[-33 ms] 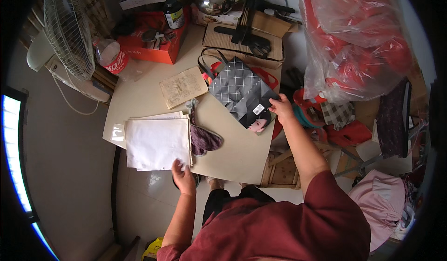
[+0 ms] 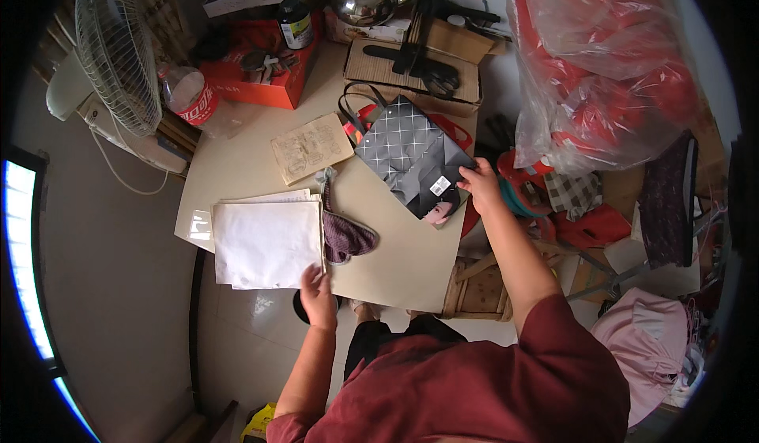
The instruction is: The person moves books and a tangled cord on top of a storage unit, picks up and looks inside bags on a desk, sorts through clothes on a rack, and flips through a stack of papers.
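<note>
A stack of white papers point(image 2: 265, 245) lies at the table's near left, its front edge jutting past the tabletop. At its lower right corner is my left hand point(image 2: 318, 299), fingers apart, touching or very near the edge. My right hand point(image 2: 482, 186) pinches the right side of a dark shopping bag point(image 2: 407, 146) with a white grid pattern and a printed portrait. The bag lies flat and slanted, handles toward the back. Between bag and papers rests a purple cloth point(image 2: 346, 237). Behind it is a worn, yellowed book point(image 2: 311, 149).
A clear plastic bottle point(image 2: 194, 99) and a fan point(image 2: 118, 51) stand left. At the back are a red box point(image 2: 261, 87), an open cardboard box point(image 2: 371, 63) and a metal kettle point(image 2: 364, 0). A big plastic bag of red items point(image 2: 605, 71) fills the right; a wooden stool point(image 2: 474, 297) stands below.
My left hand has shifted slightly right and up along the corner of the papers. My right hand keeps its hold on the bag, which is almost unmoved.
</note>
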The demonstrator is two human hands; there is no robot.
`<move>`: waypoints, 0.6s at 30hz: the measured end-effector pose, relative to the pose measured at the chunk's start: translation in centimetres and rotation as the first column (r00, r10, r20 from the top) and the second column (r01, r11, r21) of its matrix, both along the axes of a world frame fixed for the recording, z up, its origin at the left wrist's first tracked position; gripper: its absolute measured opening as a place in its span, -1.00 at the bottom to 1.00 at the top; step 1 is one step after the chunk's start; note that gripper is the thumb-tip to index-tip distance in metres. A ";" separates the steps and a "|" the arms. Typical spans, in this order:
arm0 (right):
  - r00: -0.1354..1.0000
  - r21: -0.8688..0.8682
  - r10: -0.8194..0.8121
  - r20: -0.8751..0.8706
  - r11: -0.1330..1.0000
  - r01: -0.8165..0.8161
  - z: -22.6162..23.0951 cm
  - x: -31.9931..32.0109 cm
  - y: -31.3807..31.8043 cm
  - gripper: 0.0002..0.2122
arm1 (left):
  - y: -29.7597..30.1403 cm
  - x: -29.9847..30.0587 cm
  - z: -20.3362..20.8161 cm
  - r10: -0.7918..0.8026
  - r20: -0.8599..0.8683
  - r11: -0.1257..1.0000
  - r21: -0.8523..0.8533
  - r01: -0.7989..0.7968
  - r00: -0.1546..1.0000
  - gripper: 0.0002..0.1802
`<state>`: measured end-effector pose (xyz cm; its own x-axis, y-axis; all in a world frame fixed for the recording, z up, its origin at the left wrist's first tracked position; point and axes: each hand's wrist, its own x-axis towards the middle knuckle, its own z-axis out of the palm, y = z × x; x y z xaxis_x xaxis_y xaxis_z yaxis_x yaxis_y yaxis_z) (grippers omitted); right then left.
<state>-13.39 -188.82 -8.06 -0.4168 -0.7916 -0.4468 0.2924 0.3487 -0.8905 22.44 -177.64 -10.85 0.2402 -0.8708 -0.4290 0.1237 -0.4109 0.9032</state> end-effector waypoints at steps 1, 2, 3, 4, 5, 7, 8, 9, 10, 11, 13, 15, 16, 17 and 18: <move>0.994 -0.132 0.009 -0.107 0.991 -0.023 1.5 0.9 0.8 -0.81 | -0.8 -1.3 1.9 -0.096 -0.158 0.993 0.056 0.106 0.983 -0.57; 0.977 -0.261 0.009 -0.211 0.963 -0.065 3.1 2.1 1.6 -0.85 | -1.4 -2.6 3.6 -0.161 -0.265 0.983 0.046 0.179 0.951 -0.53; 0.868 -0.185 0.109 -0.485 0.957 -0.223 4.9 3.7 2.9 -0.88 | -2.3 -3.7 5.5 -0.210 -0.343 0.972 0.031 0.234 0.915 -0.45; 0.672 -0.067 0.196 -0.714 0.937 -0.344 6.7 5.4 4.6 -0.90 | -2.8 -4.5 6.4 -0.266 -0.385 0.962 -0.052 0.267 0.884 -0.39; 0.491 -0.145 0.159 -0.857 0.838 -0.526 8.1 7.1 6.1 -0.90 | -3.5 -5.4 7.6 -0.264 -0.481 0.964 -0.094 0.251 0.836 -0.40; 0.229 -0.155 0.049 -0.972 0.600 -0.785 9.1 9.7 8.8 -0.88 | -5.3 -6.8 9.1 -0.193 -0.685 0.977 -0.064 0.206 0.703 -0.48; 0.162 -0.132 0.020 -0.987 0.490 -0.862 9.0 10.7 10.1 -0.85 | -6.2 -7.3 9.3 -0.112 -0.781 0.982 0.007 0.187 0.615 -0.54; 0.146 -0.089 0.088 -0.985 0.465 -0.881 8.9 11.6 11.1 -0.84 | -6.8 -7.6 9.0 -0.058 -0.792 0.990 0.030 0.134 0.608 -0.52; 0.122 -0.043 0.154 -0.980 0.435 -0.899 8.8 12.2 11.9 -0.82 | -7.0 -7.3 8.3 0.006 -0.782 0.982 0.123 0.145 0.623 -0.65; 0.086 0.010 0.279 -0.956 0.325 -0.946 8.4 12.1 12.1 -0.76 | -6.6 -7.1 7.7 -0.013 -0.798 0.981 0.107 0.163 0.603 -0.65; 0.160 -0.040 0.257 -0.953 0.416 -0.908 9.9 11.6 12.2 -0.76 | -5.6 -6.5 7.4 -0.027 -0.812 0.981 0.091 0.172 0.584 -0.66; 0.285 -0.119 0.171 -0.943 0.626 -0.770 11.1 10.5 11.7 -0.72 | -4.5 -5.8 7.5 -0.044 -0.785 0.979 0.090 0.185 0.618 -0.61; 0.318 -0.132 0.131 -0.939 0.717 -0.684 11.3 9.5 11.0 -0.65 | -4.2 -5.4 7.1 -0.018 -0.790 0.969 0.136 0.204 0.613 -0.55; 0.404 -0.185 0.087 -0.910 0.788 -0.587 11.0 8.6 10.3 -0.57 | -4.0 -5.3 6.8 -0.055 -0.787 0.967 0.112 0.230 0.614 -0.56; 0.539 -0.211 0.117 -0.834 0.836 -0.507 9.1 7.4 9.8 -0.51 | -3.6 -5.2 6.7 -0.092 -0.783 0.962 0.088 0.257 0.615 -0.58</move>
<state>-6.03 -179.07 1.05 -0.1236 -0.9500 0.2868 -0.6182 -0.1523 -0.7711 17.27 -181.25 -4.11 -0.3961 -0.7504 -0.5291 0.6440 -0.6378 0.4225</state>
